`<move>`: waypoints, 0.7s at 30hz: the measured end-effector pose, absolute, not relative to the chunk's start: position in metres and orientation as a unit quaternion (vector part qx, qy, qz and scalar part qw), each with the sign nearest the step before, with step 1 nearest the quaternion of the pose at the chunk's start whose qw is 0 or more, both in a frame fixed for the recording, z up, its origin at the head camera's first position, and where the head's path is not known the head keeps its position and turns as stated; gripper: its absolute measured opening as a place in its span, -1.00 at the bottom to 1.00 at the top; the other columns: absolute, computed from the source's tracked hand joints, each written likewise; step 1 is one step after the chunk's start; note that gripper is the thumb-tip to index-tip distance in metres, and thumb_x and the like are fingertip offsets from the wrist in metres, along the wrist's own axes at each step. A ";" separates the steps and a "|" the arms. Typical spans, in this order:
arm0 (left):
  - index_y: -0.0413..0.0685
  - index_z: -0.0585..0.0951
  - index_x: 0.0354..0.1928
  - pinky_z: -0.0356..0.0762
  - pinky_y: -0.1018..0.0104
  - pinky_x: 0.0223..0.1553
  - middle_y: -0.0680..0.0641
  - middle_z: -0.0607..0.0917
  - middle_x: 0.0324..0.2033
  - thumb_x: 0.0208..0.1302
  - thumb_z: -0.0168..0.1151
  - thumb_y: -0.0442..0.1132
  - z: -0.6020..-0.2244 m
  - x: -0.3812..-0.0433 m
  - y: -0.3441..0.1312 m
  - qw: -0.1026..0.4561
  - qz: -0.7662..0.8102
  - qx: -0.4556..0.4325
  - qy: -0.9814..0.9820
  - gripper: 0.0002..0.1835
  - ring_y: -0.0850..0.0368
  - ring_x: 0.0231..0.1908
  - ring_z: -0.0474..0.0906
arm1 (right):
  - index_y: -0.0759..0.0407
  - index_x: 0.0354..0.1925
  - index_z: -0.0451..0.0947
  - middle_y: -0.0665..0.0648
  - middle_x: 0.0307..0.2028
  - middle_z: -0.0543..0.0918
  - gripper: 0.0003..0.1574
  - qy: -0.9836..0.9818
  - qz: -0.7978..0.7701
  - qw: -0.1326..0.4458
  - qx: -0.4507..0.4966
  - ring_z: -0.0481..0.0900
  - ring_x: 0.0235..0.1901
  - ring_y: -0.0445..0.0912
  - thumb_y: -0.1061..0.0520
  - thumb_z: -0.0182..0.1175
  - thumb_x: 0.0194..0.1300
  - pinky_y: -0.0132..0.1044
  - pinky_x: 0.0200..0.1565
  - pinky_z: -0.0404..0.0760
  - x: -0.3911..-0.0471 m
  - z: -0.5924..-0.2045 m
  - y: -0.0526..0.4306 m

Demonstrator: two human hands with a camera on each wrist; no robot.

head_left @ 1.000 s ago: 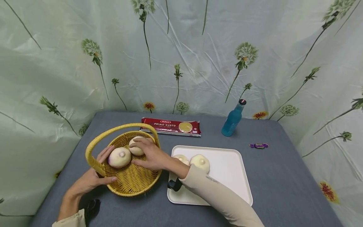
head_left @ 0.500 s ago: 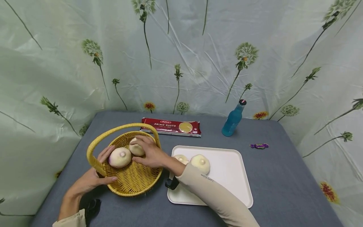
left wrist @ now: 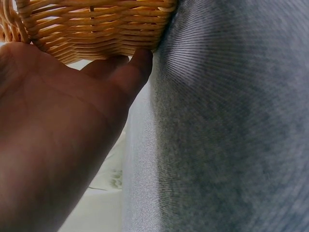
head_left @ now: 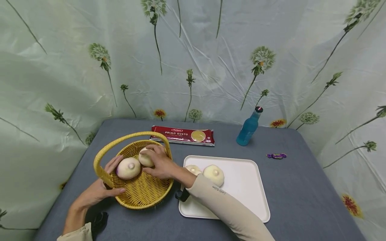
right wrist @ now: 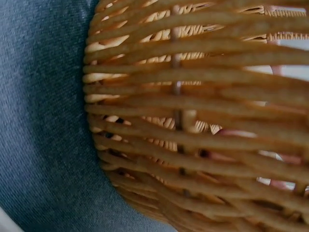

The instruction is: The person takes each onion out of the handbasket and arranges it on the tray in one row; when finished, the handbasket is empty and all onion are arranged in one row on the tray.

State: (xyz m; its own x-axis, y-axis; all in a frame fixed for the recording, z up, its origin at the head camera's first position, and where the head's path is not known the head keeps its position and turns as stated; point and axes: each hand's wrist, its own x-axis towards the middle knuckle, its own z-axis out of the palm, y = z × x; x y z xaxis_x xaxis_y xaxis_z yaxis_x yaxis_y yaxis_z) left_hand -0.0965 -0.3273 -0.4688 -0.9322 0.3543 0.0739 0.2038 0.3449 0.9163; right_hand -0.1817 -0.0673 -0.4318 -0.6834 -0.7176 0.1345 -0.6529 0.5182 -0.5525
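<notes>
A yellow wicker basket [head_left: 140,197] with an arched handle stands on the left of the table. Two whitish turnips lie in it: a purple-tinged turnip [head_left: 128,168] at the left and another turnip [head_left: 145,159] at the back. My left hand [head_left: 98,193] grips the basket's left side, thumb over the rim. In the left wrist view that hand [left wrist: 63,111] lies against the woven wall. Reaching inside, my right hand [head_left: 162,165] holds the back turnip with curved fingers that partly cover it. The right wrist view shows only wickerwork [right wrist: 193,106] and tablecloth; the hand is hidden there.
Right of the basket, a white tray [head_left: 241,197] bears two more turnips [head_left: 213,175], partly behind my right forearm. A red spaghetti packet [head_left: 182,135] lies at the back. A blue bottle [head_left: 248,129] and a purple wrapped candy [head_left: 276,156] are farther right.
My right hand shifts very slightly on the back turnip. The basket, my left hand and the other things stay about where they were.
</notes>
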 end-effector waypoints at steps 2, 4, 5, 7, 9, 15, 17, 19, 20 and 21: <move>0.10 -0.14 0.62 -0.03 0.78 0.07 -0.19 -0.29 0.57 0.14 0.40 -0.48 -0.469 -0.097 -0.327 0.068 0.543 0.170 0.820 0.16 0.68 0.36 -0.23 | 0.04 0.33 0.43 0.18 0.39 0.24 -0.39 0.873 -0.291 0.053 -0.389 0.04 0.46 0.17 0.06 0.28 0.36 -0.13 0.36 0.28 -0.181 -0.432 -0.067; 0.09 -0.13 0.62 -0.02 0.78 0.07 -0.21 -0.29 0.56 0.14 0.40 -0.48 -0.470 -0.097 -0.328 0.065 0.540 0.172 0.821 0.16 0.71 0.35 -0.22 | 0.03 0.33 0.44 0.18 0.36 0.26 -0.38 0.875 -0.288 0.054 -0.385 0.06 0.44 0.14 0.07 0.29 0.35 -0.18 0.31 0.32 -0.181 -0.432 -0.068; 0.08 -0.13 0.62 -0.03 0.78 0.07 -0.22 -0.29 0.56 0.13 0.40 -0.48 -0.470 -0.097 -0.328 0.064 0.539 0.173 0.822 0.16 0.72 0.35 -0.21 | 0.02 0.34 0.44 0.17 0.34 0.27 -0.38 0.877 -0.284 0.055 -0.384 0.08 0.42 0.12 0.06 0.29 0.35 -0.22 0.27 0.35 -0.181 -0.433 -0.068; 0.06 -0.13 0.62 -0.02 0.78 0.07 -0.23 -0.29 0.56 0.13 0.40 -0.48 -0.470 -0.097 -0.328 0.062 0.537 0.174 0.823 0.16 0.74 0.34 -0.19 | 0.01 0.34 0.46 0.16 0.30 0.29 -0.40 0.881 -0.277 0.059 -0.380 0.11 0.38 0.09 0.05 0.27 0.37 -0.28 0.21 0.37 -0.181 -0.433 -0.068; 0.06 -0.13 0.62 -0.02 0.77 0.06 -0.22 -0.28 0.56 0.13 0.40 -0.48 -0.471 -0.097 -0.329 0.061 0.536 0.175 0.824 0.16 0.74 0.34 -0.18 | 0.00 0.32 0.48 0.16 0.26 0.31 -0.44 0.882 -0.272 0.060 -0.381 0.13 0.34 0.08 0.02 0.25 0.39 -0.31 0.18 0.38 -0.181 -0.433 -0.069; 0.10 -0.14 0.62 -0.02 0.77 0.06 -0.19 -0.29 0.57 0.14 0.39 -0.48 -0.470 -0.097 -0.329 0.066 0.543 0.170 0.820 0.16 0.73 0.34 -0.17 | -0.01 0.26 0.52 0.17 0.26 0.34 -0.50 0.881 -0.262 0.048 -0.390 0.16 0.34 0.10 -0.01 0.24 0.40 -0.27 0.22 0.36 -0.181 -0.434 -0.069; 0.12 -0.14 0.62 -0.02 0.77 0.06 -0.19 -0.29 0.57 0.14 0.39 -0.47 -0.470 -0.097 -0.329 0.068 0.542 0.166 0.821 0.16 0.73 0.33 -0.17 | -0.01 0.25 0.52 0.18 0.30 0.34 -0.51 0.883 -0.258 0.048 -0.390 0.17 0.34 0.10 -0.01 0.24 0.40 -0.25 0.23 0.37 -0.180 -0.434 -0.069; 0.14 -0.14 0.63 -0.02 0.76 0.06 -0.19 -0.29 0.57 0.14 0.39 -0.46 -0.470 -0.096 -0.329 0.069 0.540 0.162 0.823 0.16 0.74 0.32 -0.17 | -0.01 0.25 0.52 0.18 0.33 0.35 -0.52 0.883 -0.250 0.048 -0.393 0.20 0.34 0.10 -0.01 0.24 0.40 -0.23 0.26 0.35 -0.180 -0.434 -0.068; 0.14 -0.14 0.63 -0.02 0.77 0.06 -0.20 -0.29 0.57 0.14 0.39 -0.45 -0.470 -0.096 -0.328 0.069 0.539 0.161 0.824 0.16 0.74 0.31 -0.17 | 0.00 0.24 0.51 0.18 0.33 0.38 -0.52 0.883 -0.245 0.047 -0.397 0.23 0.33 0.09 -0.01 0.24 0.40 -0.22 0.29 0.32 -0.180 -0.434 -0.068; 0.14 -0.14 0.63 -0.03 0.77 0.06 -0.21 -0.29 0.56 0.14 0.39 -0.45 -0.470 -0.096 -0.328 0.069 0.539 0.160 0.824 0.16 0.75 0.31 -0.17 | 0.00 0.24 0.51 0.17 0.33 0.39 -0.52 0.883 -0.241 0.046 -0.400 0.25 0.33 0.08 -0.01 0.25 0.40 -0.21 0.31 0.29 -0.179 -0.434 -0.068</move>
State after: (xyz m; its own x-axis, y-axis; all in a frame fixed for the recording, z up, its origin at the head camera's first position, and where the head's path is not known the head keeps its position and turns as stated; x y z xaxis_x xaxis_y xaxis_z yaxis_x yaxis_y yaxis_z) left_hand -0.0960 -0.3282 -0.4705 -0.9391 0.3385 0.0592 0.1899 0.3676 0.9104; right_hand -0.1794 -0.0684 -0.4341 -0.6751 -0.7291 0.1123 -0.6849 0.5629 -0.4627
